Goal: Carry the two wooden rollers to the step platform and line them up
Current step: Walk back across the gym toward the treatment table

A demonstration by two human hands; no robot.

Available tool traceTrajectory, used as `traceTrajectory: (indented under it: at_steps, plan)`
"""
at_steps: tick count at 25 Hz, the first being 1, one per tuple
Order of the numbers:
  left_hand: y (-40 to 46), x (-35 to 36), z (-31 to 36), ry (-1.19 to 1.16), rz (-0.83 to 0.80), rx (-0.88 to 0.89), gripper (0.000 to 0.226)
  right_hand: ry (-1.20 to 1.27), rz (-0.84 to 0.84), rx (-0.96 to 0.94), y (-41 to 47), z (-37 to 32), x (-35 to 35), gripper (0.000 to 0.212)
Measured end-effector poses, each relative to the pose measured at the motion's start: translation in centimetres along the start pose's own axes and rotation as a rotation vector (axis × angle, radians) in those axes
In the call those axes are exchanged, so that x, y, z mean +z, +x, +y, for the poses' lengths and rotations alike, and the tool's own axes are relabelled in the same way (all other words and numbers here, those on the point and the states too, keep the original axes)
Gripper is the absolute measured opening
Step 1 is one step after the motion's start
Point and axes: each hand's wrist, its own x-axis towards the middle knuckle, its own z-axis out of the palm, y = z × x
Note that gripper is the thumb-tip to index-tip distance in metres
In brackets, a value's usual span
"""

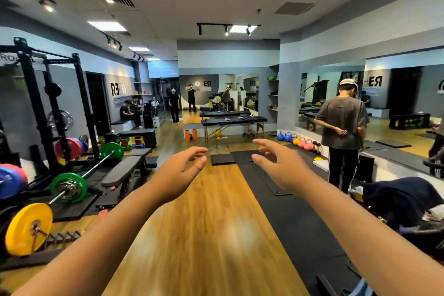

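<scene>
Both my arms reach forward over the wooden floor. My left hand (179, 172) is open, fingers spread and empty. Level with it, my right hand (278, 167) is also open and holds nothing. Between and beyond the hands, a low flat black platform (223, 159) lies on the floor. Farther back, a small pale wooden object (222, 139) sits by the massage table legs; it is too small to tell what it is. No wooden roller is clearly visible.
A squat rack, loaded barbell (72, 185) and bench (125, 170) fill the left side. Long black mats (283, 211) run along the right. A person (343, 132) stands at right near coloured kettlebells (298, 139). Two orange foam rollers (191, 134) and massage tables (234, 119) stand ahead.
</scene>
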Motion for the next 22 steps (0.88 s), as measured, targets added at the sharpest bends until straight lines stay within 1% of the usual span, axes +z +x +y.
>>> traceTrajectory:
  at_steps: [5,9,15,19,22]
  plan:
    - [9.3,2.9,-2.2,0.027,0.053,-0.016,0.042,-0.015,-0.047,-0.056,9.3,6.5,-0.7,0.053]
    - [15.4,5.0,-6.2,0.042,0.118,-0.045,0.051,-0.035,-0.082,-0.115,17.6,10.6,1.0,0.054]
    - [24.2,7.5,-16.6,0.086,0.108,-0.094,0.043,-0.006,-0.129,-0.166,29.8,14.7,8.1,0.054]
    - [33.9,8.7,-24.7,0.042,0.040,-0.063,0.041,-0.008,-0.131,-0.164,40.5,17.3,13.8,0.055]
    - [41.1,8.6,-29.7,0.037,0.024,-0.043,0.040,-0.013,-0.079,-0.154,48.1,18.4,16.2,0.054]
